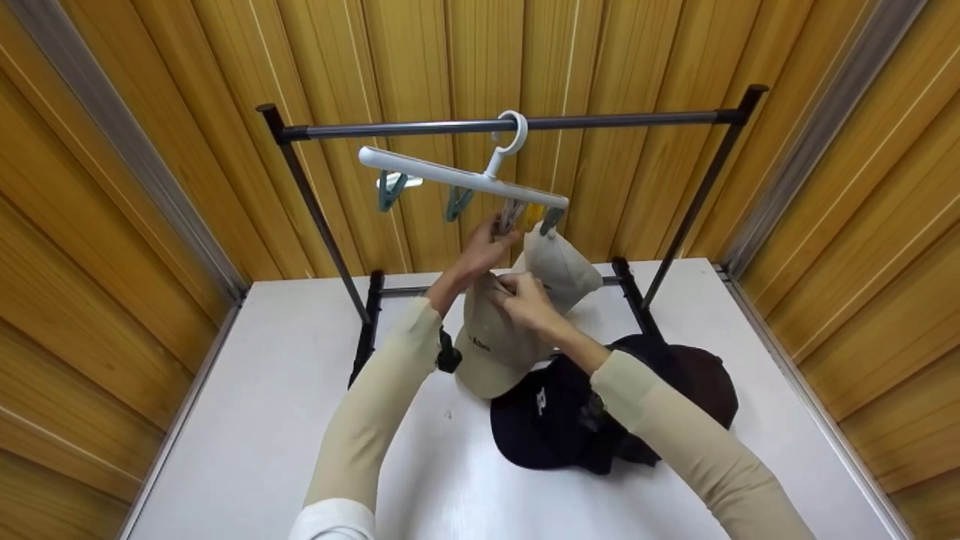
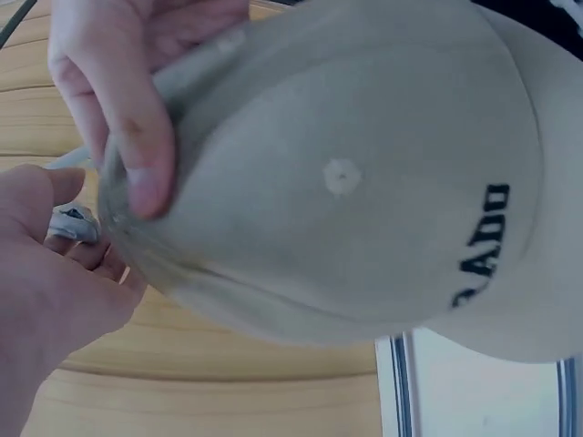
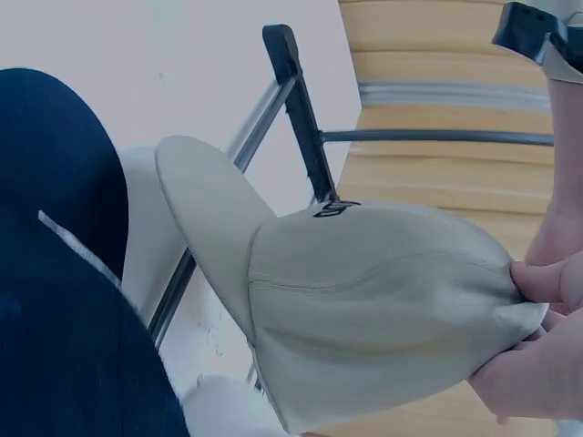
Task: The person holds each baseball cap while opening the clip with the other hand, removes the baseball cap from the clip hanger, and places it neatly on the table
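Observation:
In the head view a beige cap (image 1: 487,337) with dark lettering hangs brim down, and my right hand (image 1: 531,301) pinches the end of its crown. The left wrist view shows the right thumb (image 2: 141,155) pressed on the cap's fabric. Just above, my left hand (image 1: 480,259) holds a greyish clip (image 1: 510,216) under the white hanger (image 1: 465,178); the clip (image 2: 75,224) shows between thumb and fingers in the left wrist view. A second beige cap (image 1: 562,270) hangs from a dark green clip (image 1: 553,219) at the hanger's right end.
The hanger hooks over the dark rail (image 1: 405,129) of a rack. More green clips (image 1: 390,193) hang along its left part. A black cap (image 1: 529,424) and a dark brownish cap (image 1: 705,382) lie on the white table (image 1: 285,420). Wood-patterned walls (image 1: 135,225) enclose the space.

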